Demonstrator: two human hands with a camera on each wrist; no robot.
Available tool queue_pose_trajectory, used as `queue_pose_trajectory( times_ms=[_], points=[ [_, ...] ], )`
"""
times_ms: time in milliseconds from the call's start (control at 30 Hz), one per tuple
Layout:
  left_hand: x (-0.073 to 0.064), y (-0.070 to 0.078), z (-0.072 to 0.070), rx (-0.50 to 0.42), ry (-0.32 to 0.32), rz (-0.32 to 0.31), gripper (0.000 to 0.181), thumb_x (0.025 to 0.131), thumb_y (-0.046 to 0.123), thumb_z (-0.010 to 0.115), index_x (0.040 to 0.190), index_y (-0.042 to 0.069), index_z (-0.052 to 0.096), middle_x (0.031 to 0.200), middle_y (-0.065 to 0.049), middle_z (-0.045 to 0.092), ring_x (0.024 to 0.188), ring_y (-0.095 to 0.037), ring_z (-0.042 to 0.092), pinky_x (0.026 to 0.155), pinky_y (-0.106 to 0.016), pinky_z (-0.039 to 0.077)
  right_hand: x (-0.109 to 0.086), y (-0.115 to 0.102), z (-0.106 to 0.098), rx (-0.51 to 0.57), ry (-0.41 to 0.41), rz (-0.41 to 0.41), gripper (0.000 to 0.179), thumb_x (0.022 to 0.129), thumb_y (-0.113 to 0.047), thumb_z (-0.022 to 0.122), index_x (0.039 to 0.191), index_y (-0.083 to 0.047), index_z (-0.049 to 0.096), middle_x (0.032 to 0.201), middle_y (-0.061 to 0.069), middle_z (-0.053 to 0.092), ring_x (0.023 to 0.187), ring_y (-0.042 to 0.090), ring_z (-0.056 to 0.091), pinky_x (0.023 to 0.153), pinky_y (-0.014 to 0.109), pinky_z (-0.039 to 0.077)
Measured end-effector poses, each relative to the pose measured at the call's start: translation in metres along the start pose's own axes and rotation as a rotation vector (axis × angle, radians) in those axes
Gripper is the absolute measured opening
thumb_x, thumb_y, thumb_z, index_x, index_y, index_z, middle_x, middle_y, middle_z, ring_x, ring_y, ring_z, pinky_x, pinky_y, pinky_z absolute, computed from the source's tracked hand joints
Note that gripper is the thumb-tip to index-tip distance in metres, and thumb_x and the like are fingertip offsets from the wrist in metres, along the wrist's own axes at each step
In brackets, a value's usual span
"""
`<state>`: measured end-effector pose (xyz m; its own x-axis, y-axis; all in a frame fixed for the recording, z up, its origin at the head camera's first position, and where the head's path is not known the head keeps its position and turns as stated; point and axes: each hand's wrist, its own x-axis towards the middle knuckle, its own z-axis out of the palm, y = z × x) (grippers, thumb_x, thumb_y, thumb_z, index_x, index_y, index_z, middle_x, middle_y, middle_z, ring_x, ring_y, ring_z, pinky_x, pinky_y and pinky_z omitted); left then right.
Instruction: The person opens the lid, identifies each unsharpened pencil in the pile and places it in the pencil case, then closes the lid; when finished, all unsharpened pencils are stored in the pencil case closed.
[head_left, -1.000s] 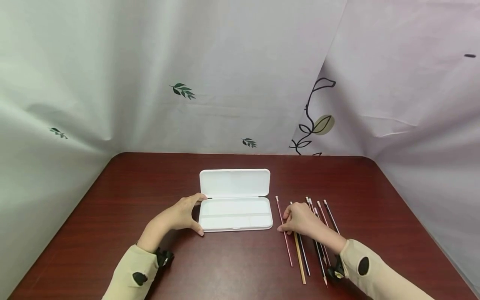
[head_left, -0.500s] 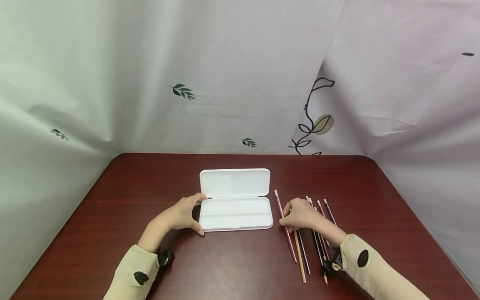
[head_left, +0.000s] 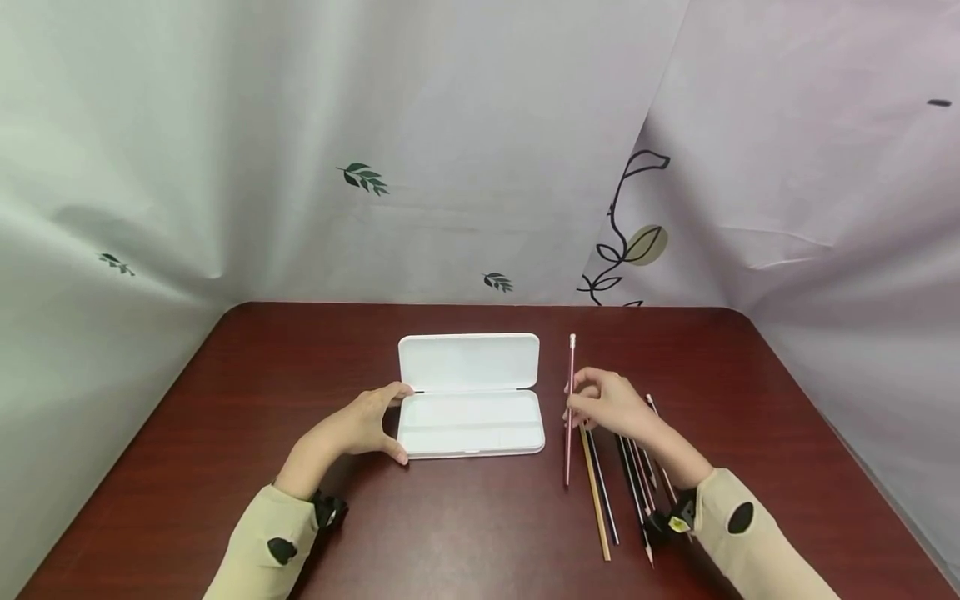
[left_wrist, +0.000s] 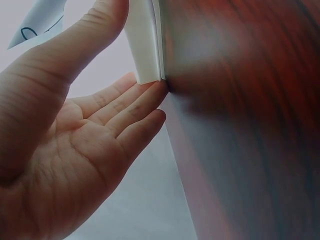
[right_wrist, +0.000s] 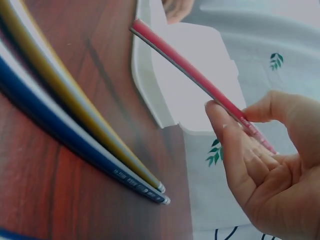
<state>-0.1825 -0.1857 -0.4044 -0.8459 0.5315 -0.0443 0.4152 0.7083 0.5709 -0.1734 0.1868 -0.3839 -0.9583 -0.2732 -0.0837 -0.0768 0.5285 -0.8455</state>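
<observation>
A white pencil case (head_left: 471, 409) lies on the table with its lid (head_left: 468, 362) raised at the back; a low divider runs along its tray. My left hand (head_left: 362, 423) holds the case at its left end, thumb at the front corner and fingers by the hinge. The left wrist view shows fingertips (left_wrist: 145, 97) against the case's end. To the right of the case, my right hand (head_left: 611, 406) pinches a pink pencil (right_wrist: 182, 65) between thumb and fingers, raised off the table. The pencil's white eraser end (head_left: 572, 340) points to the back.
Several more pencils lie below and right of my right hand, among them a yellow pencil (head_left: 596, 500), a dark blue pencil (right_wrist: 75, 135) and a black one (head_left: 634, 500). The wrist partly covers some. A patterned white cloth (head_left: 450, 150) hangs behind the table (head_left: 300, 350).
My right hand has picked the pink pencil up off the table, raised it and turned it more upright in view. The left hand and case have stayed put.
</observation>
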Motion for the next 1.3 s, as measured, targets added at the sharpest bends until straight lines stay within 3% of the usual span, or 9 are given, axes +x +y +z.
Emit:
queue_pose_trajectory(
  times_ms=[333,433,667,900,1033,1300],
  points=[
    [0.003,0.003,-0.002,0.005,-0.016,0.012,0.087,0.057,0.025,0.089,0.125,-0.004,0.043,0.128,-0.025,0.052,0.119,-0.035,0.052,0.098,-0.049,0.039,0.033,-0.009,-0.006,0.178,0.027,-0.109,0.03,0.09,-0.014,0.06,0.112,0.006,0.051,0.09,0.023,0.069,0.074,0.026,0.069,0.067,0.043,0.056],
    [0.001,0.004,-0.002,0.003,-0.013,0.011,0.087,0.057,0.024,0.089,0.125,-0.004,0.042,0.128,-0.025,0.052,0.119,-0.035,0.052,0.098,-0.049,0.039,0.043,-0.011,-0.004,0.177,0.04,-0.16,0.03,0.091,-0.013,0.06,0.113,0.006,0.051,0.093,0.025,0.068,0.078,0.026,0.069,0.07,0.045,0.055],
    [-0.002,0.004,-0.001,0.005,-0.027,-0.002,0.088,0.059,0.022,0.088,0.127,-0.005,0.041,0.128,-0.024,0.052,0.12,-0.035,0.051,0.099,-0.049,0.038,0.046,-0.025,0.007,-0.046,0.001,-0.339,0.019,0.089,-0.009,0.061,0.106,-0.001,0.056,0.09,0.013,0.071,0.083,0.023,0.069,0.069,0.035,0.054],
    [-0.002,0.002,-0.001,0.014,-0.018,0.011,0.088,0.058,0.023,0.088,0.127,-0.005,0.042,0.127,-0.023,0.053,0.119,-0.034,0.051,0.1,-0.048,0.037,0.055,-0.024,0.021,-0.17,-0.124,-0.488,0.029,0.082,-0.004,0.067,0.11,0.0,0.06,0.087,0.008,0.071,0.08,0.016,0.067,0.067,0.026,0.054],
    [-0.003,0.001,-0.002,0.007,-0.028,0.0,0.09,0.058,0.024,0.089,0.129,-0.004,0.041,0.129,-0.023,0.052,0.12,-0.034,0.05,0.1,-0.049,0.037,0.06,-0.026,0.026,-0.243,-0.212,-0.493,0.028,0.081,-0.004,0.066,0.109,-0.003,0.062,0.09,0.007,0.071,0.084,0.014,0.067,0.066,0.023,0.054],
    [-0.002,0.001,-0.002,-0.011,-0.022,0.011,0.089,0.057,0.023,0.089,0.127,-0.005,0.042,0.129,-0.024,0.052,0.12,-0.035,0.051,0.1,-0.049,0.037,0.067,-0.018,0.044,-0.337,-0.31,-0.477,0.024,0.083,-0.008,0.068,0.108,-0.007,0.068,0.095,0.002,0.07,0.081,0.009,0.065,0.07,0.019,0.052]
  ],
)
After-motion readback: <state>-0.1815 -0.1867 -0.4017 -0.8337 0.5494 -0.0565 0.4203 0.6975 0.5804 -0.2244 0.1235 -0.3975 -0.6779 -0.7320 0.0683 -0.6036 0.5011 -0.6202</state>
